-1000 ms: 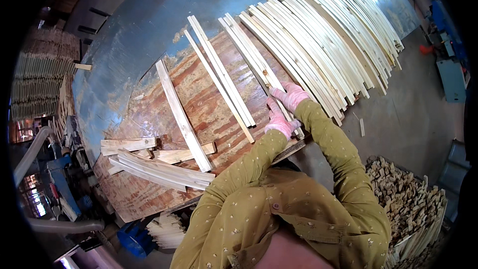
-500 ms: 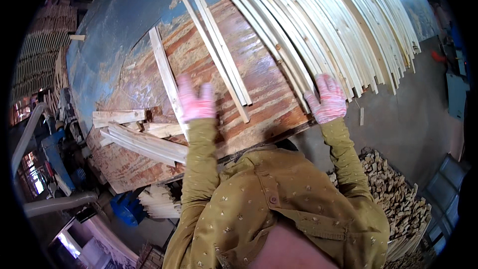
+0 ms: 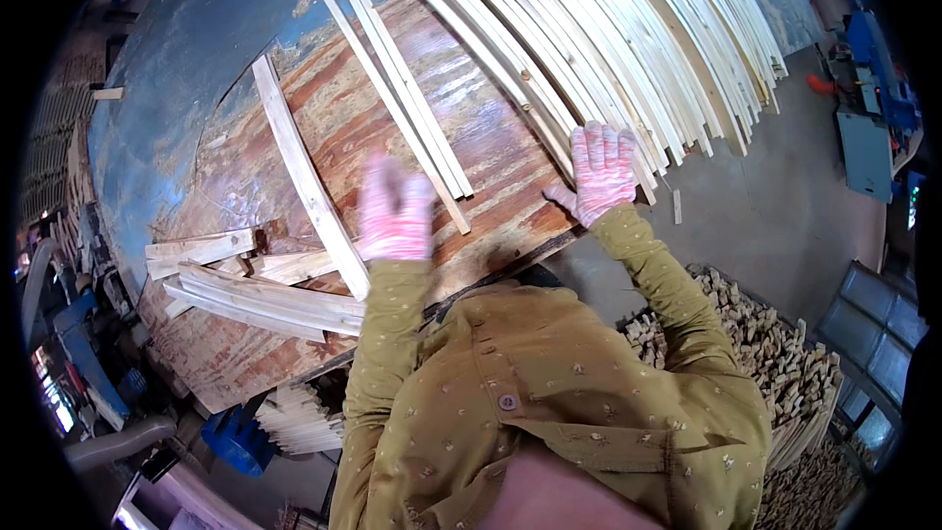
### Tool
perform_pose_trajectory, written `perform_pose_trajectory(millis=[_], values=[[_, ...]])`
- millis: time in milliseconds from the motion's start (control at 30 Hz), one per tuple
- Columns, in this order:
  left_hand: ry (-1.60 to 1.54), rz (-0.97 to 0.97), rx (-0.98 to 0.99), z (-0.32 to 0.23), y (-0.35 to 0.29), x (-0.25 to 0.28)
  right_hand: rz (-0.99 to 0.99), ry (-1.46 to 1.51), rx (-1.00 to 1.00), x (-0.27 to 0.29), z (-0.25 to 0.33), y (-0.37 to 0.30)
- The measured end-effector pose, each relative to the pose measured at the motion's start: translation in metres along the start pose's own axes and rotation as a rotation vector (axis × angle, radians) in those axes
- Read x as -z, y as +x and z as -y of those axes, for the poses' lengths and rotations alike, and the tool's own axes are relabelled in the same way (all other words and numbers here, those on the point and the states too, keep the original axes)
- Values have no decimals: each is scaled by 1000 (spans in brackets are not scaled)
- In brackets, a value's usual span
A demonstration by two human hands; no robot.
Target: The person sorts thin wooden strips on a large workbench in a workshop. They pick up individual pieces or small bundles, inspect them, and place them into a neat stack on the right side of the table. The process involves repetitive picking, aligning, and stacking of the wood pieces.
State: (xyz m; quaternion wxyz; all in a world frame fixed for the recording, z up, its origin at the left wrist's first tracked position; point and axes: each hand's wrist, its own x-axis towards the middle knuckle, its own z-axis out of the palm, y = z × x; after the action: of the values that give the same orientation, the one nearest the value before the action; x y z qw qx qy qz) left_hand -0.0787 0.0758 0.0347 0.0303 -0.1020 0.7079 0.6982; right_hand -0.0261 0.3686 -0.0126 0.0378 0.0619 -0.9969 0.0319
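Both my hands wear pink-and-white knit gloves. My left hand (image 3: 394,214), smeared by motion, is held over the bare board with thumb and fingers apart and nothing visible in it. To its left lies a single pale wood strip (image 3: 304,177); to its right is a group of three narrow strips (image 3: 407,88), two of them side by side. My right hand (image 3: 601,177) is open, its fingers spread over the near ends of a long row of wood strips (image 3: 589,39). Its thumb points left, past the row's edge strip.
The worktable (image 3: 471,255) has a worn, streaked wooden top and a blue-grey far part. Short wood offcuts (image 3: 255,294) lie at its left. Bundled wood sticks (image 3: 756,353) stand at the lower right. A blue-grey machine cabinet (image 3: 865,152) is at the far right.
My left hand has shifted right, away from the single strip. My right hand stays at the row's near ends, with its fingers spread. The whole view has shifted slightly.
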Motion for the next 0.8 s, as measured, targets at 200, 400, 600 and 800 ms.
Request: perform_pose_trajectory(millis=[200,400,600,800], values=[[583,543,354,21,57,-133,-317,47,-222,11,-10,-36],[961,466,566,3,83,-194,-350,-90,-332,6,-49,-73],[760,396,396,67,102,-179,-302,65,-211,19,-50,-31],[582,377,418,83,105,-165,19,42,10,25,-57,2]])
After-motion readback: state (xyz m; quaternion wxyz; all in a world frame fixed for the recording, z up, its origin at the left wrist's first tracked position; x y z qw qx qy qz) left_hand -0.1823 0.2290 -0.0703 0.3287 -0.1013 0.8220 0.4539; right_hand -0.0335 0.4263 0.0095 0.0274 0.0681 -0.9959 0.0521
